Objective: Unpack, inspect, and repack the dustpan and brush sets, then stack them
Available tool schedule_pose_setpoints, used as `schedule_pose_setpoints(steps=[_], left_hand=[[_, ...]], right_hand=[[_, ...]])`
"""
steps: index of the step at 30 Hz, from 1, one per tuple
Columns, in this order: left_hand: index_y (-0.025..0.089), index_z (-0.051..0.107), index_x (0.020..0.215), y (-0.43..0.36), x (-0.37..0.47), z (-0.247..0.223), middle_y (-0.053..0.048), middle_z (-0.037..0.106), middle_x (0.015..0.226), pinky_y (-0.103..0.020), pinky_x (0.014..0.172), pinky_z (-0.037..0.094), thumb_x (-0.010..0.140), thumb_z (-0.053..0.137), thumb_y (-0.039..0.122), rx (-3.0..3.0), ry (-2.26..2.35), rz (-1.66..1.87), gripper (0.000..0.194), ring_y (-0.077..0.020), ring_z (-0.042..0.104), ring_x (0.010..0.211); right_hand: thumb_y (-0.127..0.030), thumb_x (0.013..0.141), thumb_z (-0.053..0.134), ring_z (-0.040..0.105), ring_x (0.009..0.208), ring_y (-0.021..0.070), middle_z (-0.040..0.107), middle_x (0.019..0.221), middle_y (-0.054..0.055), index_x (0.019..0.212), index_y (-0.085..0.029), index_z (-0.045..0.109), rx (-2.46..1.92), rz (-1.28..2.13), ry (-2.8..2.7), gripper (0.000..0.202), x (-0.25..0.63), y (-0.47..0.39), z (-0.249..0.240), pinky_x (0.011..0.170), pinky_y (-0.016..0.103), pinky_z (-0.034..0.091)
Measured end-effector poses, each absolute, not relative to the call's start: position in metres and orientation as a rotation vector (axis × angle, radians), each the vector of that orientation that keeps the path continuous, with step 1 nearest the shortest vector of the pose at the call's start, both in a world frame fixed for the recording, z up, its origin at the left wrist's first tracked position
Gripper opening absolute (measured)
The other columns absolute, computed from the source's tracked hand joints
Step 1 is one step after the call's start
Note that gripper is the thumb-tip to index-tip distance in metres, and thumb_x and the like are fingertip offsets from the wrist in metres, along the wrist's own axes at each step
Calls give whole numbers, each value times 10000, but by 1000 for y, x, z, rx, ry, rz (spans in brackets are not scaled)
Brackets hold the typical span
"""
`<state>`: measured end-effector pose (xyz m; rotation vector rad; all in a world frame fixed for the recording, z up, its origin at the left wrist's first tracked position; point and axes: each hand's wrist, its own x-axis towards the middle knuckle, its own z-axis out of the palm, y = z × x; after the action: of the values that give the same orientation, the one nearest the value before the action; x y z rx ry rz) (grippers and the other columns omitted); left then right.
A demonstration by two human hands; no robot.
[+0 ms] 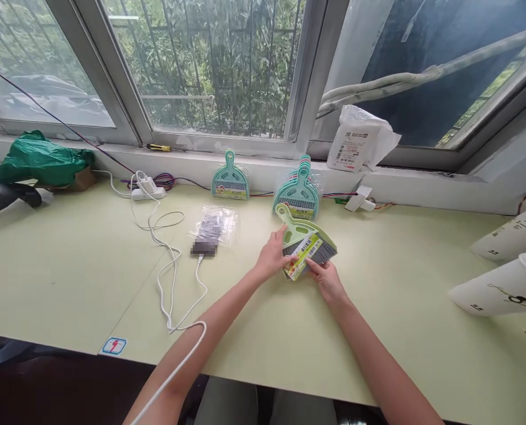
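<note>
A light green dustpan and brush set (325,255) is held tilted above the table, its handle toward the upper left. A printed label strip (306,252) crosses its grey bristles. My left hand (272,255) grips the set's left side, and my right hand (327,279) pinches its lower edge near the label. Just behind stands a stack of similar dustpan sets (296,192) in teal, with pink and white edges showing. A single teal dustpan set (229,179) leans against the window ledge farther left.
Left of my hands lie a clear plastic wrapper (221,223) and a phone-like device with a blurred end, joined to a white cable (174,283). A power strip (148,193), a green bag (41,159), a white package (362,141) and paper cups (502,283) surround the work area.
</note>
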<state>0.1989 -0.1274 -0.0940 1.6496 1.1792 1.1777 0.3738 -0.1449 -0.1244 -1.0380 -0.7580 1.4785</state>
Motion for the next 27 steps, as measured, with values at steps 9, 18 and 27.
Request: schedule_pose_setpoints(steps=[9, 18, 27], left_hand=[[256, 539, 1287, -96, 17, -18, -73, 520, 1372, -397, 1074, 304, 660, 724, 467, 1777, 1233, 586, 687, -291, 399, 1321], [234, 270, 1481, -52, -90, -18, -81, 285, 1534, -368, 1086, 277, 852, 338, 625, 1839, 1847, -246, 744, -266, 335, 1363], [253, 471, 1361, -32, -53, -15, -68, 479, 1416, -372, 1052, 343, 904, 395, 527, 1997, 1470, 457, 538, -225, 446, 1279]], right_hand=[[-271, 598, 815, 701, 866, 198, 718, 1028, 50, 907, -220, 666, -1132, 1414, -650, 346, 385, -147, -126, 670, 264, 607], [-300, 592, 846, 686, 779, 130, 728, 950, 4, 934, -214, 681, -1328, 1426, -561, 389, 383, -151, -119, 597, 137, 563], [-358, 561, 850, 685, 795, 155, 695, 1118, 34, 1014, -286, 701, -1548, 1347, -524, 482, 387, -149, -125, 555, 133, 578]])
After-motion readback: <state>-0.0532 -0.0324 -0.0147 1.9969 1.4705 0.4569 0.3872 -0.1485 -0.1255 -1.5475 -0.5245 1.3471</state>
